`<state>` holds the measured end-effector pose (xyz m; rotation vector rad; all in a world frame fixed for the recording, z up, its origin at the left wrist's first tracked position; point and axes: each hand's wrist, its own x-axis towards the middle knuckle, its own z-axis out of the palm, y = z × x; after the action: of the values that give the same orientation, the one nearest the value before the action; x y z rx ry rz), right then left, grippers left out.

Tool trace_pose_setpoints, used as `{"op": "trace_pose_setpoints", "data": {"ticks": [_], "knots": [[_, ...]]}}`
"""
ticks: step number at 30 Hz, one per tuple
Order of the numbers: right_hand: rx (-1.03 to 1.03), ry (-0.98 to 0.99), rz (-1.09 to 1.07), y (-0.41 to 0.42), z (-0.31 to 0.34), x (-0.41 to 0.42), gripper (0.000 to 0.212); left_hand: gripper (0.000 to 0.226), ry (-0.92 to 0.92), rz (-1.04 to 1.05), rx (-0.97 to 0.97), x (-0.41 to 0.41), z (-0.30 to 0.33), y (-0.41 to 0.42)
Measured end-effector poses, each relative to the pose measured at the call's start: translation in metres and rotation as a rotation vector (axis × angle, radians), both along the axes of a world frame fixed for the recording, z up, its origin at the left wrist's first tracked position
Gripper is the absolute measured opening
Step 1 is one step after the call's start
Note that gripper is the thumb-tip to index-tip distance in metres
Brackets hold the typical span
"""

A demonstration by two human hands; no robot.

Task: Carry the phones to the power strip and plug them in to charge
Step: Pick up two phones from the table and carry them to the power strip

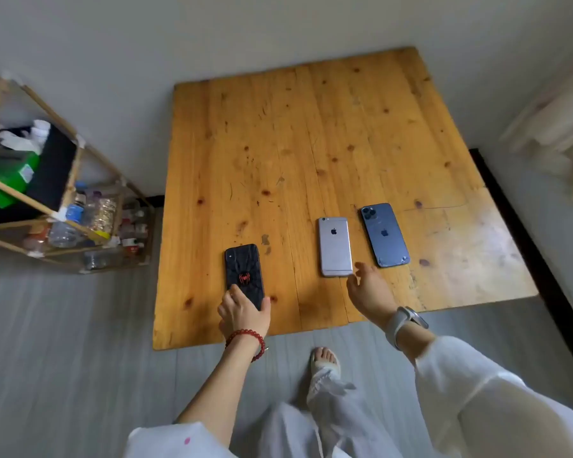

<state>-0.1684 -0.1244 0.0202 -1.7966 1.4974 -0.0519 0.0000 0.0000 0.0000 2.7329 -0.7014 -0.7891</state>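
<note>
Three phones lie face down near the front of a low wooden table [311, 133]. The black phone [244, 271] with a red spider emblem is on the left; my left hand [244, 314] grips its near end, fingers on both sides. In the middle lies a silver phone [334, 246], and to its right a dark blue phone [384, 234] with a cracked lower edge. My right hand [368, 290] hovers open just below the silver phone's near right corner, touching neither phone. No power strip is in view.
A bamboo shelf rack [57, 193] with bottles, a green box and dark items stands left of the table. Grey floor lies in front, where my sandalled foot [325, 358] stands. A pale curtain [556, 133] hangs at the right, and white walls are behind.
</note>
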Motion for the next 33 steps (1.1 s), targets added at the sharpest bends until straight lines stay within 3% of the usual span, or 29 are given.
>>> {"op": "trace_pose_setpoints", "data": {"ticks": [4,9,13,19,22,26,33], "knots": [[0.046,0.096,-0.01,-0.032,-0.02,0.02,0.039,0.095,-0.03,0.156,0.05,0.018,-0.019,-0.019],[0.063,0.261,-0.106,-0.041,-0.031,0.049,0.074,0.101,-0.087,0.149,0.128,0.035,-0.032,-0.029],[0.151,0.272,-0.183,-0.039,-0.031,0.071,0.084,0.098,-0.068,0.175,0.086,0.041,-0.029,-0.033],[0.119,0.012,-0.197,-0.026,-0.025,0.075,0.048,0.091,0.17,0.173,-0.157,0.048,-0.023,-0.044],[0.121,-0.076,-0.203,-0.014,-0.019,0.066,0.032,0.064,0.235,0.114,-0.211,0.054,-0.02,-0.044],[0.16,-0.076,-0.253,0.012,-0.017,0.053,0.031,0.034,0.27,-0.064,-0.265,0.059,-0.012,-0.043],[0.133,-0.176,-0.608,0.069,0.0,0.007,0.021,0.032,0.367,-0.457,-0.347,0.017,0.022,-0.067]]}}
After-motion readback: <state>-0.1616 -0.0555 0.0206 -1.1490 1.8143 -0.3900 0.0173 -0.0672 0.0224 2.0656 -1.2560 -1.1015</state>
